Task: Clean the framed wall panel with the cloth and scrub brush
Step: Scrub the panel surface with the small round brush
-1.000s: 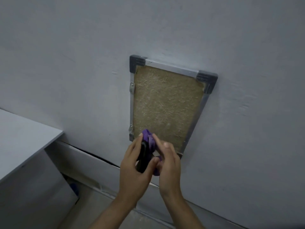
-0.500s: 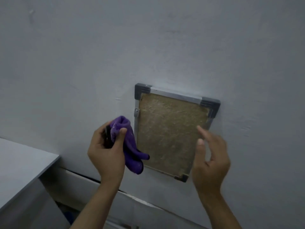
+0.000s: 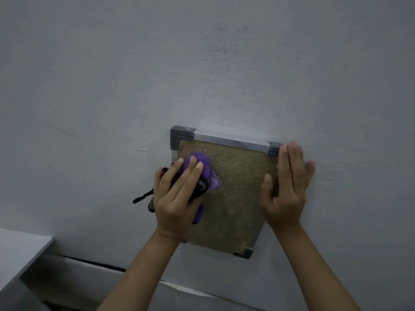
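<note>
The framed wall panel [image 3: 233, 196] is mounted flat on the grey wall [image 3: 202, 63], in the lower centre of the view. Its face is a rough brown-gold surface bordered by a thin metal frame with dark corner caps at the upper left, upper right and lower right; the lower left corner is hidden behind the left wrist.

The purple cloth [image 3: 202, 173] lies pressed against the upper left area of the panel face, close to the left frame edge. A fold of it hangs below the palm. A black item [image 3: 197, 187] sits between the cloth and the fingers; a black strap or cord [image 3: 143, 197] from it trails left over the wall. Whether this item is the scrub brush cannot be determined.

The left hand [image 3: 177, 198] is closed over the cloth and the black item, fingers extended across them, holding both against the panel.

The right hand [image 3: 285, 187] is open, fingers straight and together, palm flat over the right frame edge near the upper right corner, partly on the wall.

A grey tabletop [image 3: 20, 252] corner appears at the lower left, well apart from the panel
</note>
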A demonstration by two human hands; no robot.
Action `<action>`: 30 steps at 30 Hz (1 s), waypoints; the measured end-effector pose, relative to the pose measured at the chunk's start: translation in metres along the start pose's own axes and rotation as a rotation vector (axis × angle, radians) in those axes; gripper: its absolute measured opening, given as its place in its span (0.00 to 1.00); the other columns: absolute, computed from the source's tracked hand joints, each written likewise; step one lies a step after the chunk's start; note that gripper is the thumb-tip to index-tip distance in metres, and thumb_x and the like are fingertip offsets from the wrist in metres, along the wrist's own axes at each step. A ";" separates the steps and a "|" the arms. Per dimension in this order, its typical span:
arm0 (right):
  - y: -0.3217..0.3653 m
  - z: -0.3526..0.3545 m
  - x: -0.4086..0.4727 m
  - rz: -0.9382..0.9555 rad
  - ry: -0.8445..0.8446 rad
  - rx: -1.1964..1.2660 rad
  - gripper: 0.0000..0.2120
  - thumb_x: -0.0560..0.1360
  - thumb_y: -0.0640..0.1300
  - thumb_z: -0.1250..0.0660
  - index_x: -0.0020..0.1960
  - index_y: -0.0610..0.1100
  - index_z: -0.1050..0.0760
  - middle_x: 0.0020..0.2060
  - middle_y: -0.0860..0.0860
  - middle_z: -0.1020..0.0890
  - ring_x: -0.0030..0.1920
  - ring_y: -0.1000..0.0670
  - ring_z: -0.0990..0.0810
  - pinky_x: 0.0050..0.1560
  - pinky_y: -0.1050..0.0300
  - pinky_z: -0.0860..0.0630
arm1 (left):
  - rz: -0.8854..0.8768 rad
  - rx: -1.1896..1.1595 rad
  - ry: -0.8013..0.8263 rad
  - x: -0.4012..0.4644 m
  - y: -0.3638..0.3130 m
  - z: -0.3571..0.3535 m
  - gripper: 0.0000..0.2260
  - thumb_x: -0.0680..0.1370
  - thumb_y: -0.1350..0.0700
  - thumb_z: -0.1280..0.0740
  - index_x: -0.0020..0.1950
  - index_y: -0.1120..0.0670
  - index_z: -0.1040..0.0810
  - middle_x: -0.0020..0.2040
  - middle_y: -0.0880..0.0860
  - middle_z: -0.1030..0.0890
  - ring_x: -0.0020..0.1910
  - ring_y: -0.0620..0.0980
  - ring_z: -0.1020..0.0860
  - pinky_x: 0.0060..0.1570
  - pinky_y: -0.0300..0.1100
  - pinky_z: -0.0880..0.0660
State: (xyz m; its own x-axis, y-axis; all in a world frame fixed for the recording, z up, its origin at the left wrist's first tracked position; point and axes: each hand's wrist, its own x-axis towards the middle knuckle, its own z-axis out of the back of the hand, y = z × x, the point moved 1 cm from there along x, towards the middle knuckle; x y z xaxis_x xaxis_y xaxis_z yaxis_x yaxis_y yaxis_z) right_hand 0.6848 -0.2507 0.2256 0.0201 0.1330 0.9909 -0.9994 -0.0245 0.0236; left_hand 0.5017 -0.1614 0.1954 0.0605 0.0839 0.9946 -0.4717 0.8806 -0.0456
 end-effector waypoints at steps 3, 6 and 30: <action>0.000 -0.005 -0.001 -0.011 -0.013 -0.003 0.22 0.78 0.40 0.44 0.70 0.33 0.39 0.67 0.38 0.34 0.75 0.49 0.45 0.74 0.45 0.51 | -0.033 0.006 0.005 -0.002 0.001 -0.002 0.25 0.74 0.42 0.31 0.63 0.57 0.27 0.60 0.55 0.23 0.61 0.56 0.26 0.58 0.60 0.29; 0.002 -0.009 -0.001 -0.025 -0.035 0.007 0.24 0.76 0.40 0.43 0.70 0.33 0.40 0.67 0.38 0.34 0.75 0.49 0.45 0.74 0.44 0.51 | -0.001 -0.068 0.010 0.002 -0.003 0.000 0.29 0.74 0.36 0.37 0.62 0.58 0.26 0.60 0.56 0.23 0.61 0.57 0.27 0.53 0.63 0.26; 0.000 -0.018 -0.005 -0.011 -0.106 0.011 0.23 0.76 0.40 0.45 0.70 0.34 0.39 0.76 0.55 0.47 0.75 0.49 0.44 0.73 0.45 0.47 | -0.350 -0.071 0.245 -0.017 0.024 0.027 0.17 0.76 0.63 0.30 0.64 0.59 0.26 0.61 0.56 0.23 0.58 0.52 0.23 0.59 0.45 0.25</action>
State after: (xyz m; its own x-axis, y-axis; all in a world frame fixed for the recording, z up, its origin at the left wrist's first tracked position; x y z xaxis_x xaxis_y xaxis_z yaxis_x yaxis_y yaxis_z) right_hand 0.6838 -0.2340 0.2187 0.0347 0.0273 0.9990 -0.9988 -0.0348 0.0356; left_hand 0.4657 -0.1542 0.1799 0.4170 -0.1248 0.9003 -0.3247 0.9047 0.2758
